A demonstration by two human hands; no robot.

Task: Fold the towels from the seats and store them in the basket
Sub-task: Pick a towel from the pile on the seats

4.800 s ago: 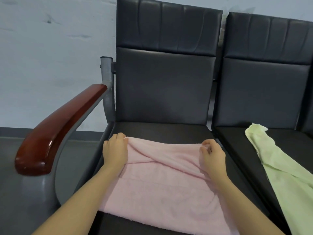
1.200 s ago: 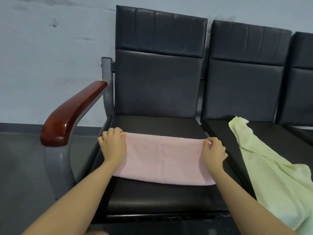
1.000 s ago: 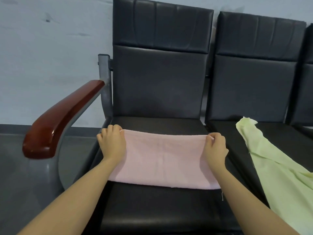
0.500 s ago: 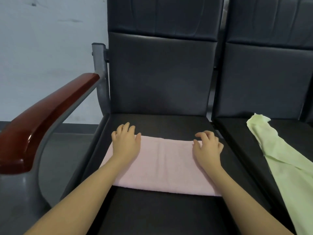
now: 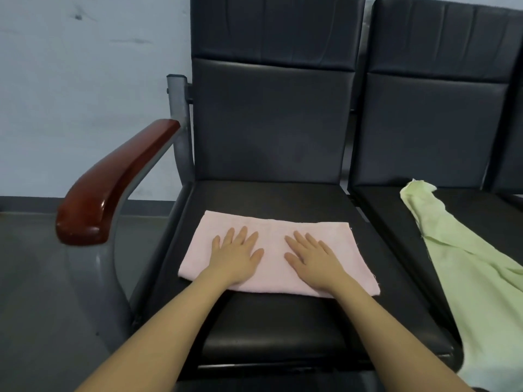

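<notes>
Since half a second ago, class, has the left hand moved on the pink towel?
Yes. The left hand has slid back from the pink towel's far edge toward its middle, away from the chair's backrest, lying flat.

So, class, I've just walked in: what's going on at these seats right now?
A person is folding towels on a row of dark seats. Both hands lie flat, fingers straight, on a pink towel: the left hand and the right hand press it onto the seat beside the wooden armrest. It lies as a folded rectangle. A green towel lies unfolded on the next seat, hanging over the front edge. No basket is in view.
</notes>
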